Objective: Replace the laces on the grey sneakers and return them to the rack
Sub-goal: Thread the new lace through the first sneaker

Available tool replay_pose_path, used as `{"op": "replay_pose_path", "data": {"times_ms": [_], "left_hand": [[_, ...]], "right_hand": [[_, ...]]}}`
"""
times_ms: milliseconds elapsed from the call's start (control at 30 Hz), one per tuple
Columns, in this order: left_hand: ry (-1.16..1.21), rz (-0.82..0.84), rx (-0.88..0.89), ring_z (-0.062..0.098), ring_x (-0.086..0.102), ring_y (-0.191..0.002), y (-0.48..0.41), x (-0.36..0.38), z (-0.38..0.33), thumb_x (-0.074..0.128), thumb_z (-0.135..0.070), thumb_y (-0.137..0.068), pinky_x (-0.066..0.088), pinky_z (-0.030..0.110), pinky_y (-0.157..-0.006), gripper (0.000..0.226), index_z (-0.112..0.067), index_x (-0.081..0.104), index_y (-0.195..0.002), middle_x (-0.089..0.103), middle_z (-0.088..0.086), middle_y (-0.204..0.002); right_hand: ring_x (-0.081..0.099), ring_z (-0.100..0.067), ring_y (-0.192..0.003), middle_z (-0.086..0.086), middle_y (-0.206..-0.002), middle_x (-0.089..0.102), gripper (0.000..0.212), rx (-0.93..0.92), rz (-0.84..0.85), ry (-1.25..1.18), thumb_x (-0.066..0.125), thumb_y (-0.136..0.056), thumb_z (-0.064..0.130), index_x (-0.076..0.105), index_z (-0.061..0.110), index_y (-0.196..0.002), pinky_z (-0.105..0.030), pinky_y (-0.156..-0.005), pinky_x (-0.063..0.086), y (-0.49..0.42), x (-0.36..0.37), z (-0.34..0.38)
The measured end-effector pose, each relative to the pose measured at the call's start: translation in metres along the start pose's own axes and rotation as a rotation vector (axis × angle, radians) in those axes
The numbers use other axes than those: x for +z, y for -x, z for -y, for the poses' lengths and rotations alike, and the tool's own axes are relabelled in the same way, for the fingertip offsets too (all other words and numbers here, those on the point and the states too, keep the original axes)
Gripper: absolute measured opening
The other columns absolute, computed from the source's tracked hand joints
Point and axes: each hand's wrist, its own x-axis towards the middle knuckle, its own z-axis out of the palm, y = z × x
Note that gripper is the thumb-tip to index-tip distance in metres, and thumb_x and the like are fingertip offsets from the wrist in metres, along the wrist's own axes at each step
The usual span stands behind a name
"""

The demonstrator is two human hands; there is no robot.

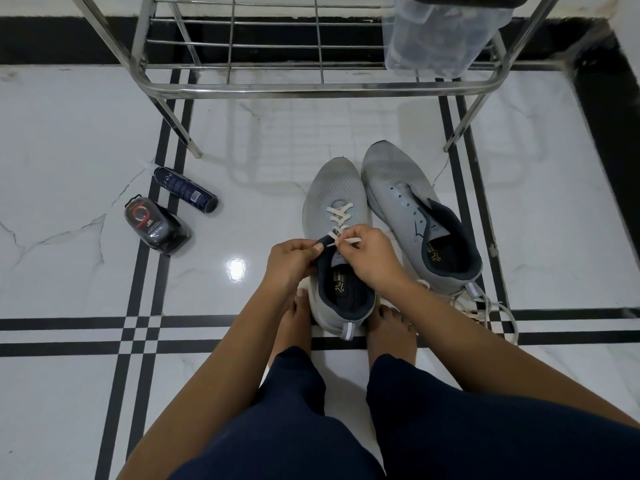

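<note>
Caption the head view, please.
The left hand and right hand thread a white lace into one grey sneaker; the second sneaker lies unlaced.

The floor is glossy, marble-like tile. The rack at 12 o'clock is shiny metal. The grey sneakers are matt mesh cloth.

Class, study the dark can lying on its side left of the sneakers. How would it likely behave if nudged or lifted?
The can is round and lies on its side, so a sideways nudge would probably set it rolling. The floor is glossy tile, so it may also slide easily. It looks rigid, likely keeping its shape when gripped.
</note>
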Motion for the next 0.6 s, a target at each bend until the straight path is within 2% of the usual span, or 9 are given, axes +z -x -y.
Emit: {"op": "replay_pose_path", "data": {"times_ms": [100,167,233,333,433,533,600], "left_hand": [[-0.004,-0.015,0.0,0.013,0.062,-0.065,-0.0003,0.0002,0.0003,0.059,-0.003,-0.087,0.053,0.019,-0.06,0.007,-0.006,0.064,-0.084,0.064,0.006,-0.073],[-0.001,-0.023,0.003,0.011,0.062,-0.063,-0.0001,0.0008,0.0006,0.06,-0.003,-0.087,0.053,0.02,-0.061,0.008,-0.007,0.064,-0.082,0.064,0.006,-0.072],[-0.002,-0.041,0.007,0.01,0.063,-0.063,0.0004,0.0018,0.0012,0.061,-0.004,-0.087,0.053,0.021,-0.063,0.008,-0.008,0.065,-0.081,0.065,0.006,-0.073],[-0.027,-0.074,0.025,0.017,0.063,-0.071,0.0006,0.0031,0.003,0.063,-0.008,-0.085,0.054,0.029,-0.073,0.006,-0.01,0.066,-0.081,0.066,0.008,-0.077],[-0.1,-0.103,0.073,0.017,0.063,-0.075,0.0019,0.0044,0.004,0.065,-0.013,-0.084,0.054,0.032,-0.078,0.003,-0.012,0.068,-0.083,0.068,0.006,-0.08],[-0.134,-0.119,0.115,0.012,0.062,-0.069,0.0041,0.0036,0.0035,0.067,-0.015,-0.083,0.055,0.029,-0.075,0.007,-0.01,0.069,-0.086,0.068,0.004,-0.076],[-0.044,-0.087,0.089,0.011,0.063,-0.066,0.0056,0.0011,0.0041,0.065,-0.015,-0.085,0.055,0.023,-0.067,0.008,-0.007,0.068,-0.088,0.067,0.005,-0.075]], "right_hand": [[0.052,-0.01,-0.065,0.003,-0.078,0.058,0.004,-0.05,-0.019,0.081,0.056,-0.089,0.016,0.059,0.017,-0.088,-0.027,-0.068,0.044,0.0023,0.0019,0.0023],[0.057,-0.017,-0.08,-0.005,-0.098,0.058,0.008,-0.083,-0.027,0.159,0.054,-0.089,0.016,0.06,0.012,-0.091,-0.031,-0.079,0.047,0.0041,0.0033,0.0027],[0.058,-0.024,-0.088,-0.01,-0.106,0.055,0.015,-0.109,-0.026,0.239,0.052,-0.09,0.017,0.06,0.007,-0.098,-0.036,-0.084,0.046,0.0058,0.0051,0.0033],[0.057,-0.03,-0.091,-0.014,-0.109,0.053,0.019,-0.124,-0.027,0.326,0.049,-0.091,0.017,0.058,0.004,-0.103,-0.039,-0.084,0.046,0.007,0.007,0.004],[0.058,-0.029,-0.091,-0.015,-0.11,0.052,0.02,-0.121,-0.016,0.333,0.049,-0.092,0.016,0.057,0.003,-0.104,-0.038,-0.083,0.046,0.0066,0.0074,0.0049],[0.06,-0.027,-0.09,-0.013,-0.11,0.054,0.019,-0.101,0.006,0.312,0.049,-0.092,0.017,0.058,0.005,-0.103,-0.036,-0.082,0.048,0.0062,0.0086,0.0048],[0.061,-0.025,-0.092,-0.01,-0.11,0.056,0.018,-0.073,0.007,0.275,0.049,-0.093,0.019,0.06,0.008,-0.102,-0.032,-0.082,0.048,0.0048,0.01,0.0033]]}}
